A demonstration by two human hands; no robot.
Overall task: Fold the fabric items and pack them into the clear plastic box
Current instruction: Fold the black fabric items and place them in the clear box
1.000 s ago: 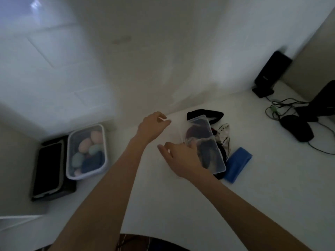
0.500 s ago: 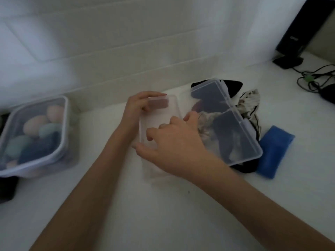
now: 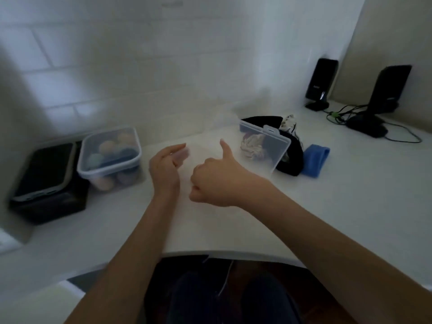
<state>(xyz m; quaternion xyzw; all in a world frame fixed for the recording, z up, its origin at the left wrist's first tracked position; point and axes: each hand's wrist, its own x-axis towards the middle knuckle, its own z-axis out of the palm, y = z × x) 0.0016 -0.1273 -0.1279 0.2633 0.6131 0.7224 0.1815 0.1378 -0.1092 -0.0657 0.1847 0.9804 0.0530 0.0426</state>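
My right hand (image 3: 217,181) is clenched, thumb up; my left hand (image 3: 167,167) curls round nothing I can make out. The clear rectangular plastic box (image 3: 264,148) stands open on the white counter (image 3: 327,206). I judge the crumpled black fabric (image 3: 291,157) and folded blue cloth (image 3: 315,157) remain unpacked.

Both hands hold a clear plastic box (image 3: 205,157) on the white table (image 3: 339,206): left hand (image 3: 164,168) at its left wall, right hand (image 3: 218,181) at its right, thumb up. The box's open lid (image 3: 268,148) leans on the dark fabric pile (image 3: 289,157) near the back edge, beside a blue cloth (image 3: 314,160).

No legible text — speaker (image 3: 321,81) logos blurred.
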